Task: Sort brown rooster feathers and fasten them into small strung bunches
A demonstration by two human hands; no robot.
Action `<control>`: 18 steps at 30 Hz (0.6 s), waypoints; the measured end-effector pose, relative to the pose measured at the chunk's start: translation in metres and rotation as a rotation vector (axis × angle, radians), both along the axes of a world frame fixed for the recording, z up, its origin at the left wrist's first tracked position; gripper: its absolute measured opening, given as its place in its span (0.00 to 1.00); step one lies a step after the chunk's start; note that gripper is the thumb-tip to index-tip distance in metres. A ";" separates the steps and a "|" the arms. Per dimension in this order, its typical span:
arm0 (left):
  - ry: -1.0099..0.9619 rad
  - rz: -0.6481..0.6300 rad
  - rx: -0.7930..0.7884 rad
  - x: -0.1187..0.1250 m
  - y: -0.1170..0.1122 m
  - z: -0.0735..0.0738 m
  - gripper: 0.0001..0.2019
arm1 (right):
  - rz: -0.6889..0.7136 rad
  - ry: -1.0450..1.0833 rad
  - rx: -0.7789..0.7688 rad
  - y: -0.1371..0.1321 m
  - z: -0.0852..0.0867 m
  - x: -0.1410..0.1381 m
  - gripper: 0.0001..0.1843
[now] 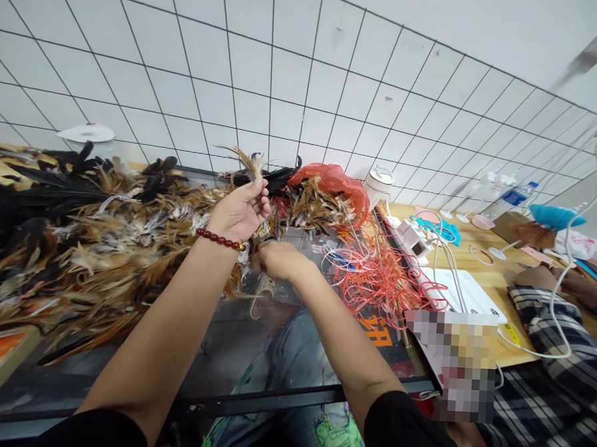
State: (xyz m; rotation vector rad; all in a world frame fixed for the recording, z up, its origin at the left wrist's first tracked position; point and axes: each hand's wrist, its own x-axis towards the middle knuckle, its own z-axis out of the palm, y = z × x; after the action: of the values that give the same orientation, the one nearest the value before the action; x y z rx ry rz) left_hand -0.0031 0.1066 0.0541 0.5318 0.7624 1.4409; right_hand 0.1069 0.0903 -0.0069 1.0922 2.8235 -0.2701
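Note:
Raised above the table, my left hand (242,210) pinches a small bunch of brown and pale feathers (254,161) between thumb and fingertips. A dark red bead bracelet (217,239) circles that wrist. Lower and to the right, my right hand (279,259) is curled closed at the edge of the feather pile; what its fingers hold, if anything, is hidden. The big pile of brown, white and black feathers (142,235) spreads over the left of the glass tabletop (211,352). More brown feathers (314,211) lie against a red plastic bag (331,182) behind my hands.
Tangled red and white cords (380,274) lie right of my hands. Beyond them are a white lidded cup (379,181), a power strip (412,239) with cables and a water bottle (514,198). A person in a plaid sleeve (557,337) sits at right. Wire grid (270,82) covers the wall.

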 end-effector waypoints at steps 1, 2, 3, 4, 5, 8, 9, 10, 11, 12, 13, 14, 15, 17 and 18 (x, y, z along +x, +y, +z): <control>-0.002 -0.004 -0.002 0.000 0.000 0.000 0.05 | -0.002 0.012 -0.003 0.003 -0.001 0.003 0.11; -0.001 -0.006 -0.004 0.000 0.000 0.000 0.05 | -0.003 0.040 0.001 0.005 0.000 0.006 0.11; 0.001 -0.006 -0.007 0.000 0.000 0.000 0.04 | -0.014 0.087 0.012 0.008 0.001 0.011 0.11; 0.004 -0.002 -0.009 0.000 0.000 -0.001 0.04 | -0.042 0.157 0.024 0.011 0.004 0.016 0.11; 0.010 0.003 -0.009 0.000 0.001 -0.002 0.04 | -0.079 0.248 0.040 0.014 0.007 0.022 0.11; 0.045 0.018 0.007 -0.001 0.003 -0.005 0.03 | -0.223 0.580 0.029 0.020 0.020 0.041 0.10; 0.067 0.014 0.016 0.000 0.003 -0.007 0.03 | -0.243 0.685 0.012 0.021 0.023 0.048 0.09; 0.093 0.008 0.028 0.001 0.003 -0.008 0.03 | -0.261 0.778 -0.024 0.023 0.026 0.054 0.09; 0.125 0.000 0.040 0.002 0.003 -0.009 0.03 | -0.272 0.855 -0.068 0.023 0.029 0.058 0.10; 0.165 -0.008 0.054 0.003 0.002 -0.010 0.03 | -0.285 0.913 -0.115 0.024 0.030 0.062 0.11; 0.211 -0.017 0.065 0.004 0.001 -0.011 0.03 | -0.296 0.952 -0.150 0.025 0.031 0.065 0.13; 0.263 -0.024 0.073 0.006 0.001 -0.012 0.04 | -0.304 0.973 -0.157 0.025 0.032 0.066 0.13; 0.318 -0.029 0.079 0.008 -0.001 -0.012 0.04 | -0.310 0.979 -0.127 0.024 0.032 0.067 0.13; 0.423 -0.029 0.083 0.012 -0.002 -0.013 0.05 | -0.313 0.957 0.021 0.023 0.034 0.066 0.10; 0.466 -0.022 0.083 0.014 -0.003 -0.013 0.06 | -0.315 0.933 0.113 0.022 0.035 0.065 0.09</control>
State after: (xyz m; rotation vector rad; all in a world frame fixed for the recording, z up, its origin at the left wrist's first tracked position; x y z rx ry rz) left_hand 0.0106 0.1034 0.0408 0.9568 1.0605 1.3470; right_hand 0.1720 0.1120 0.0281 1.8185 3.4265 -0.8520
